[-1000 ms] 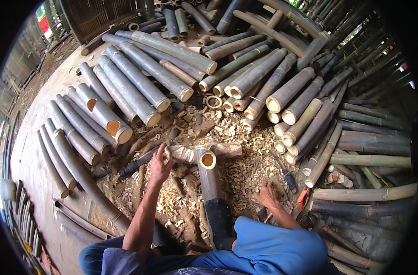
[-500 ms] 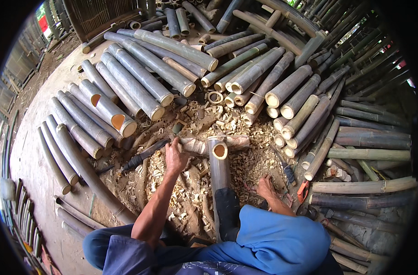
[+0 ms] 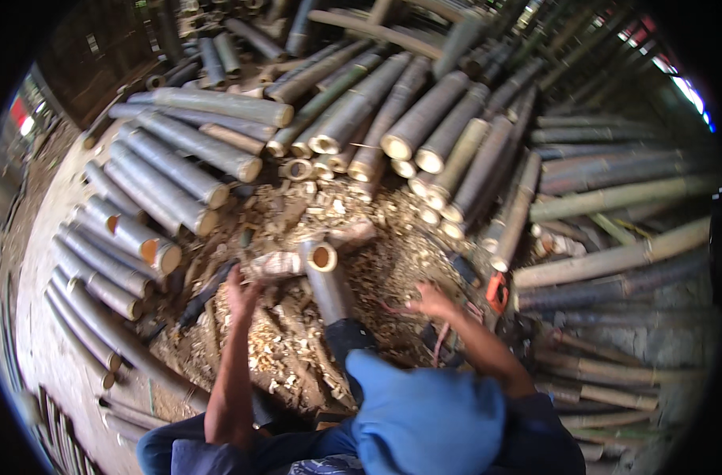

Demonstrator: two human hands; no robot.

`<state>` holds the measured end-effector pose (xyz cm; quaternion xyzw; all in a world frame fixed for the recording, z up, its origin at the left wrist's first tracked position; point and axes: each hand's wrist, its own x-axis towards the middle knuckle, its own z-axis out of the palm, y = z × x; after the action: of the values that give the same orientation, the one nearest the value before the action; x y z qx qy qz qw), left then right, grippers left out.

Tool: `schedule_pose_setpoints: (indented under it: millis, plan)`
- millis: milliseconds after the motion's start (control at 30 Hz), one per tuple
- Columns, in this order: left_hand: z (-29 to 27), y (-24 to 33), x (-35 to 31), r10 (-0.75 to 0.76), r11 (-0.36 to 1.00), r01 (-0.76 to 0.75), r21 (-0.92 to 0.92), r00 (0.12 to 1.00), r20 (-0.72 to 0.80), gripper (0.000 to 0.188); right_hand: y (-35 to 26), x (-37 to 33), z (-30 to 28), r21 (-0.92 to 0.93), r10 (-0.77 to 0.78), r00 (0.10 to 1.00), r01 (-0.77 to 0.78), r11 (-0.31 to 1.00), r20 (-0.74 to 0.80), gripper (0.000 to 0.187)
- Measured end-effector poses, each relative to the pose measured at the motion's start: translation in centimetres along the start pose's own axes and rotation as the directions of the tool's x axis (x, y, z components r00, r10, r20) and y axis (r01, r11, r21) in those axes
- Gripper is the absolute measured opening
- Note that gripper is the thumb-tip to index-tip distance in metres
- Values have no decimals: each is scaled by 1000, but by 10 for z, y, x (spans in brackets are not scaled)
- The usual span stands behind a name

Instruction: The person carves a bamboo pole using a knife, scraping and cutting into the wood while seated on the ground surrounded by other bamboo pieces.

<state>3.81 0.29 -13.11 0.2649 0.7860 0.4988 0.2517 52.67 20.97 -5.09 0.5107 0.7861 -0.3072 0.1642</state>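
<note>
A grey-brown bamboo tube [image 3: 329,293] lies ahead of me with its far end across a pale, rough wooden log [image 3: 274,267]. A round, light-rimmed opening shows near that end. Its near part runs under my dark-clothed lower leg [image 3: 349,339]. My left hand [image 3: 241,294] is closed at the log's left end, its fingers a little blurred. Right of the tube, my right hand [image 3: 431,302] reaches low over the shavings with fingers apart, beside thin pinkish strips [image 3: 391,307]. A dark tool [image 3: 207,294] lies left of my left hand.
Wood shavings [image 3: 286,348] cover the ground around the log. Cut bamboo tubes [image 3: 179,178] lie fanned out at the left and far side, with more poles [image 3: 614,261] stacked right. An orange-handled tool [image 3: 497,291] and a dark-handled one [image 3: 461,269] lie right of my right hand.
The whole view has swung, so the scene sits further left. My right hand has moved nearer the bamboo tube, and its fingers are more spread. My left hand stays at the log's end.
</note>
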Motion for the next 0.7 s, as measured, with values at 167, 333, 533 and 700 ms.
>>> schedule_pose_setpoints:
  millis: [167, 333, 533, 700]
  plan:
    - [-34, 6, -7, -270, 939, 286, -188, 957, 106, 50, 74, -58, -91, 181, 10, 964, 40, 983, -267, 36]
    - [-45, 23, -18, -399, 905, 415, -96, 904, 152, 36, 106, -128, -96, 57, 79, 922, -62, 996, -378, 27]
    - [-38, 41, -28, -363, 915, 384, -125, 918, 162, 35, 95, -182, 16, -228, 190, 972, -156, 961, 138, 40]
    - [-43, 45, -30, -326, 929, 355, -106, 920, 216, 38, 89, -208, 64, -94, 215, 976, -212, 973, 24, 62]
